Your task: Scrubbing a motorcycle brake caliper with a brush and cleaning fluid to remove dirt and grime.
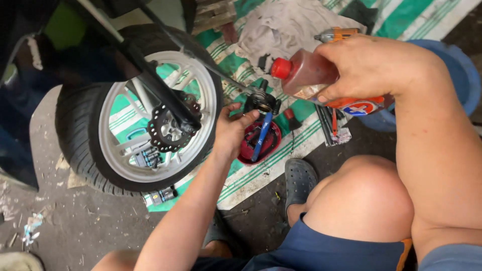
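Grip, right hand [374,68]: fingers wrapped round a clear plastic bottle of reddish-brown fluid with a red cap [307,74]. Bottle tipped nearly level, long axis running crosswise, cap end pointing toward the black metal brake caliper [262,102].
Grip, left hand [232,131]: fingers closed on the near side of the caliper, holding it up.
Caliper: just below and beside the cap, not touching it; the left hand is the nearer one.
Red round shallow dish [259,143]: directly under the caliper, a blue-handled tool [262,135] lying in it.
Silver-spoked motorcycle wheel with black tyre [138,108]: beside the caliper, past the left hand, its drilled brake disc [168,131] facing it.
Green-and-white striped mat [281,160]: beneath the caliper and dish.
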